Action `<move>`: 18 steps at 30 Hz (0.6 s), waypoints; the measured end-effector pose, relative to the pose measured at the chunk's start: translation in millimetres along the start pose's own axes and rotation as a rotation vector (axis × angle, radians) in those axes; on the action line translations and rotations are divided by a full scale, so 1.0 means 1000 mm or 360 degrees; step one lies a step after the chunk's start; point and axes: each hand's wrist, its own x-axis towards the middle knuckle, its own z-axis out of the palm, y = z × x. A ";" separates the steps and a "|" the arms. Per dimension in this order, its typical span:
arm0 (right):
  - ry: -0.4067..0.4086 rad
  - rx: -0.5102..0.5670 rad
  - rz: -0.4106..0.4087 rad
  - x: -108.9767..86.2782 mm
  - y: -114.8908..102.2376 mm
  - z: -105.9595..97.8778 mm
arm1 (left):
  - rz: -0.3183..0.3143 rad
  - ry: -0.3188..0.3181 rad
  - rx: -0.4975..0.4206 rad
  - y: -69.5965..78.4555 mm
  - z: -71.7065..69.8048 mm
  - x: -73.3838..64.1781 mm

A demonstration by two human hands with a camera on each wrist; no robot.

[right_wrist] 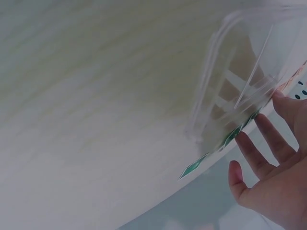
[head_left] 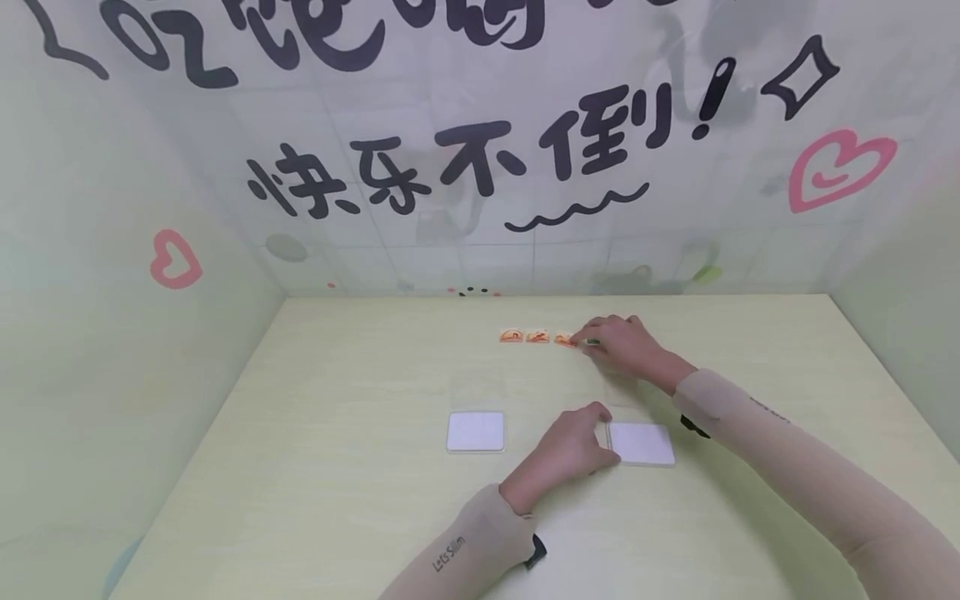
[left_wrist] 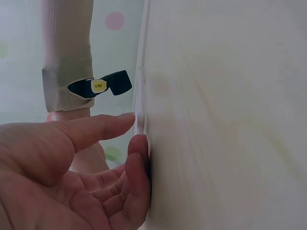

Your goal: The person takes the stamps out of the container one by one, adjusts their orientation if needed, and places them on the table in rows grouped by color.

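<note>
Three small orange-and-white cards [head_left: 537, 337] lie in a row towards the back of the table. My right hand [head_left: 618, 343] reaches over the right end of that row, fingertips at the third orange card [head_left: 565, 339]. Several green cards [right_wrist: 193, 166] lie along the same line, under and beside the spread fingers in the right wrist view. My left hand [head_left: 573, 442] rests at the left edge of a flat white rectangle [head_left: 642, 443]. Its thumb is at the near corner, its forefinger by the far corner; the other fingers curl loosely in the left wrist view.
Another flat white rectangle [head_left: 476, 432] with a clear rim lies to the left. Behind it stands a clear plastic box [head_left: 477, 388]; a second clear box [right_wrist: 204, 91] is near my right hand. Walls with black lettering [head_left: 472, 158] enclose the table's back and sides.
</note>
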 end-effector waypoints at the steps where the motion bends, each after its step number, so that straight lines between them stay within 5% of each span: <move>1: 0.0003 -0.0001 0.0000 0.000 0.000 0.000 | -0.0005 -0.0002 0.0008 0.000 0.000 0.000; 9: 0.0046 0.0003 0.0013 -0.002 -0.003 -0.001 | 0.0009 0.0021 0.0136 0.003 -0.003 -0.003; 18: 0.0126 -0.0029 0.0039 -0.008 -0.001 -0.009 | 0.0137 0.0091 0.0044 -0.005 -0.018 -0.010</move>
